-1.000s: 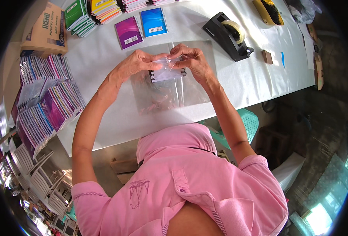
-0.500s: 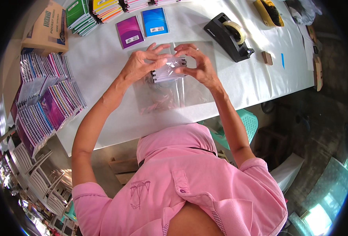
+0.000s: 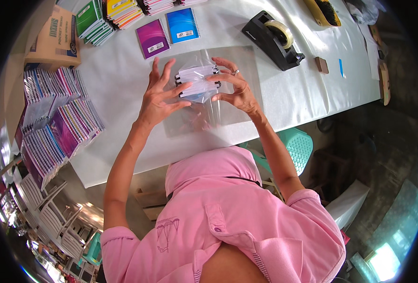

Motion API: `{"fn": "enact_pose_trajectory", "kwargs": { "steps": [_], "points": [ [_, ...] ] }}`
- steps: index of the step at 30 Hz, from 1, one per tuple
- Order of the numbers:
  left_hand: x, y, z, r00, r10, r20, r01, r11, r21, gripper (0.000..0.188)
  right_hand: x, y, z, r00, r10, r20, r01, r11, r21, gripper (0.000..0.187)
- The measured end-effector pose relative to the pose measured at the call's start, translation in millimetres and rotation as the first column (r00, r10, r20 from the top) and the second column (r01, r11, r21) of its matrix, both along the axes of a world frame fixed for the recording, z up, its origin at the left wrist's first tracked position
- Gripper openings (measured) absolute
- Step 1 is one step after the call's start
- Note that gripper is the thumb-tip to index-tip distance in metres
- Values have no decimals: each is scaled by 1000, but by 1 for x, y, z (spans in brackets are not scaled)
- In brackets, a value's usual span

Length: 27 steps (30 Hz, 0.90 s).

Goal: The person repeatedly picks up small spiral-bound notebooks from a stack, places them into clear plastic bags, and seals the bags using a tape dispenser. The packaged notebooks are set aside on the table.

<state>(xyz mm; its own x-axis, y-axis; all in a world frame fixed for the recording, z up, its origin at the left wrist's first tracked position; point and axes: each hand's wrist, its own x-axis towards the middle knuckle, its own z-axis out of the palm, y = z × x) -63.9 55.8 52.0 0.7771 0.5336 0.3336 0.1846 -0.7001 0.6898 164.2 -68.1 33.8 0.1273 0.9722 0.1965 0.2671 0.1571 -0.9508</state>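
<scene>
A small stack of spiral notebooks [image 3: 198,81], its white page edges showing and black binding at the sides, stands wrapped in clear plastic. Under it a sheet of clear plastic film [image 3: 180,123] lies flat on the white-covered table. My left hand [image 3: 159,96] is at the stack's left side, fingers spread, with the index fingertip and thumb at its edge. Around the right side curls my right hand [image 3: 238,90], its thumb low and its fingers over the wrapped top; a ring shows on one finger.
A black tape dispenser [image 3: 270,40] stands right of the film, near a brown block [image 3: 321,65] and blue strip [image 3: 340,68]. Beyond are a purple notebook [image 3: 152,38], a blue notebook [image 3: 182,25] and green notebooks [image 3: 90,19]. Packed notebooks [image 3: 62,122] and a cardboard box [image 3: 55,37] flank the left.
My left hand has drawn back left and down off the stack's top, its fingers spreading. More page edges now show. The right hand stays at the right side, slightly lower.
</scene>
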Motion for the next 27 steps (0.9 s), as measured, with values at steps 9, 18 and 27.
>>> {"fn": "enact_pose_trajectory", "kwargs": {
  "steps": [9,18,27],
  "points": [
    [12,10,11,997,4,-73,9,984,179,28,-6,14,20,994,-56,96,52,998,41,24],
    [27,23,10,993,38,111,-20,986,-163,37,0,36,31,972,-102,213,110,993,-29,23],
    [33,65,7,913,-406,43,256,488,-834,40,3,54,41,939,-20,-343,-97,943,-319,18]
  ]
}}
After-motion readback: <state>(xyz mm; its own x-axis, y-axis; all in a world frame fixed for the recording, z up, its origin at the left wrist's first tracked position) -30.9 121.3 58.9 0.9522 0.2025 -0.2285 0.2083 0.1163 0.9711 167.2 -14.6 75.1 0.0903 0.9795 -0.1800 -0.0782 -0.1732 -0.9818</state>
